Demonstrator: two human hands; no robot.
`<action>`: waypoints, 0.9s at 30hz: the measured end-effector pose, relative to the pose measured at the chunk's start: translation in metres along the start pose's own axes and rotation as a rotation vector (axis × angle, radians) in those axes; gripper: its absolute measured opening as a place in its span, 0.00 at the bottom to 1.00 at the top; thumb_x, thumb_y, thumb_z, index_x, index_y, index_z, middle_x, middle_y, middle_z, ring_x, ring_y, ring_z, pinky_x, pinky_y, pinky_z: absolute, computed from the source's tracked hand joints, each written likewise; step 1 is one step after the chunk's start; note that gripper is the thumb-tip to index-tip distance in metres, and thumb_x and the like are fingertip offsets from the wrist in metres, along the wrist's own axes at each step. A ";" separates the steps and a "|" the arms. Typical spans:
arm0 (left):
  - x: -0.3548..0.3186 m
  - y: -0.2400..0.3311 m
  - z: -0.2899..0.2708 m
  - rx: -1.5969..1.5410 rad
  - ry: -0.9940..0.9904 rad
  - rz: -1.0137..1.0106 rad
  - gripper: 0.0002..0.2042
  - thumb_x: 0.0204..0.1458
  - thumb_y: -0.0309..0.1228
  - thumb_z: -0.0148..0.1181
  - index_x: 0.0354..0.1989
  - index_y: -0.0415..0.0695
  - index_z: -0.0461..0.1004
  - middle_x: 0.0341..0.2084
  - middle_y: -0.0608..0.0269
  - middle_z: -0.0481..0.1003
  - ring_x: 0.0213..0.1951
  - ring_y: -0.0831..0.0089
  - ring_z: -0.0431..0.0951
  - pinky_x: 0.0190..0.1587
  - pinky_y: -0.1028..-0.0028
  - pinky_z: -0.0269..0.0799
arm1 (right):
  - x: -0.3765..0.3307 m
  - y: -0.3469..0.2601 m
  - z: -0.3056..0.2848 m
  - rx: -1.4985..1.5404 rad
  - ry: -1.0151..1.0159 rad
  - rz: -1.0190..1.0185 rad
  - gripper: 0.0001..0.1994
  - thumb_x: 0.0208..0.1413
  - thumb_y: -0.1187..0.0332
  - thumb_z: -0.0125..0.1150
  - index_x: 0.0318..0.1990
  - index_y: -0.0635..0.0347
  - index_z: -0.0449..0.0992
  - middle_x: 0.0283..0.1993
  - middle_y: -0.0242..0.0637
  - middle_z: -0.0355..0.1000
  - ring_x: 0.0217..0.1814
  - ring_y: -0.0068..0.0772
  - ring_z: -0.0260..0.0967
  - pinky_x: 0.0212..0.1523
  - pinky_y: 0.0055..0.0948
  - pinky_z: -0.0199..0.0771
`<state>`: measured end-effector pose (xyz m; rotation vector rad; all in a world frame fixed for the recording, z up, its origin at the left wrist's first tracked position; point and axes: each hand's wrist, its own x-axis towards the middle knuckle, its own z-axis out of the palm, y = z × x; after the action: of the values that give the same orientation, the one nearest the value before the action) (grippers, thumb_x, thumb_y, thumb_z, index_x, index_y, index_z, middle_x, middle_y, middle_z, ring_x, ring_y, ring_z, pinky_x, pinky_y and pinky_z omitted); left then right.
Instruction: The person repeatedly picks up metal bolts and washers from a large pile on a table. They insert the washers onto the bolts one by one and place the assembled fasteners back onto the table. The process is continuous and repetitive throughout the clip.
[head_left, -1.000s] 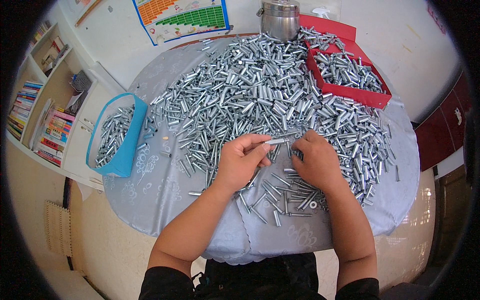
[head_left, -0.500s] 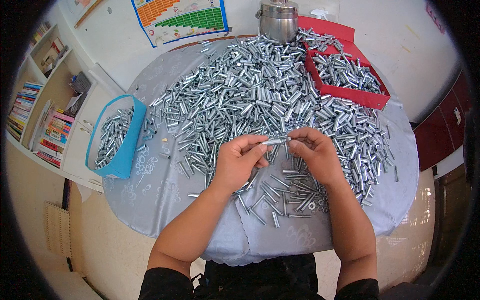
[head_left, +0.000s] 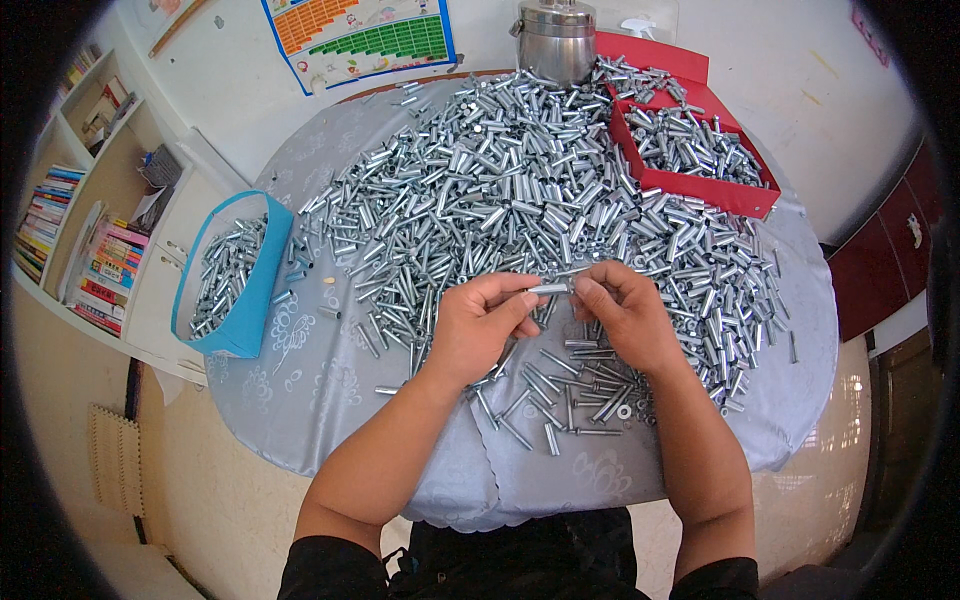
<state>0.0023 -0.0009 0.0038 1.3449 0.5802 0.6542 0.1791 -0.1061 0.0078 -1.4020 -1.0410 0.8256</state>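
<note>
My left hand (head_left: 476, 325) pinches a shiny metal sleeve (head_left: 549, 289) between thumb and fingertips, with the sleeve lying roughly level. My right hand (head_left: 634, 318) is closed at the sleeve's right end, thumb against the curled fingers. A thin bolt (head_left: 571, 272) shows by the right fingertips; whether it is held there or lies behind them I cannot tell. Both hands hover over the near side of a big heap of metal sleeves and bolts (head_left: 480, 190). Below them, several loose bolts (head_left: 540, 385) and small washers (head_left: 624, 411) lie on the cloth.
A blue box (head_left: 262, 285) of metal parts stands at the left. The red box (head_left: 700, 190), also filled, sits at the far right. Behind the heap is a steel pot (head_left: 557, 45). A grey cloth (head_left: 340, 420) covers the round table; a bookshelf (head_left: 90, 200) stands left.
My right fingers have shifted slightly at the sleeve's right end, and the thumb now sits higher against it. The thin bolt shows by the right fingertips. My left hand has barely moved.
</note>
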 end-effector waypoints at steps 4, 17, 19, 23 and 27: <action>-0.001 0.000 -0.002 0.003 -0.036 0.014 0.11 0.56 0.22 0.58 0.47 0.36 0.76 0.36 0.56 0.81 0.27 0.77 0.79 0.31 0.79 0.76 | 0.000 0.003 0.000 -0.091 -0.003 0.018 0.16 0.64 0.62 0.54 0.27 0.65 0.74 0.22 0.30 0.68 0.24 0.18 0.63 0.25 0.22 0.62; -0.002 0.000 0.000 0.001 -0.109 0.032 0.11 0.57 0.22 0.57 0.47 0.35 0.76 0.36 0.54 0.80 0.28 0.75 0.79 0.31 0.77 0.76 | -0.001 0.009 0.006 -0.289 0.209 -0.123 0.10 0.62 0.67 0.56 0.35 0.66 0.75 0.22 0.34 0.70 0.23 0.20 0.64 0.25 0.25 0.63; -0.002 -0.001 -0.001 -0.024 -0.107 0.040 0.11 0.57 0.22 0.57 0.47 0.35 0.76 0.36 0.54 0.80 0.27 0.75 0.79 0.31 0.77 0.77 | -0.003 -0.001 0.007 -0.237 0.217 -0.036 0.08 0.61 0.68 0.56 0.37 0.66 0.76 0.24 0.33 0.71 0.25 0.20 0.65 0.27 0.24 0.65; 0.000 0.001 0.000 -0.037 -0.038 -0.009 0.11 0.57 0.22 0.57 0.47 0.35 0.76 0.36 0.54 0.80 0.27 0.75 0.79 0.31 0.77 0.77 | -0.004 -0.004 0.012 -0.045 0.244 -0.068 0.07 0.60 0.71 0.57 0.40 0.65 0.76 0.25 0.32 0.72 0.26 0.19 0.67 0.29 0.23 0.68; 0.001 0.001 -0.002 -0.035 -0.012 -0.013 0.11 0.57 0.22 0.57 0.47 0.35 0.76 0.36 0.54 0.80 0.27 0.75 0.79 0.31 0.77 0.77 | -0.003 0.002 0.015 -0.175 0.186 -0.295 0.07 0.60 0.69 0.58 0.39 0.65 0.76 0.26 0.32 0.72 0.25 0.19 0.67 0.29 0.23 0.68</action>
<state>0.0015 0.0008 0.0047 1.3105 0.5654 0.6422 0.1643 -0.1035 0.0040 -1.3979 -1.1602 0.3895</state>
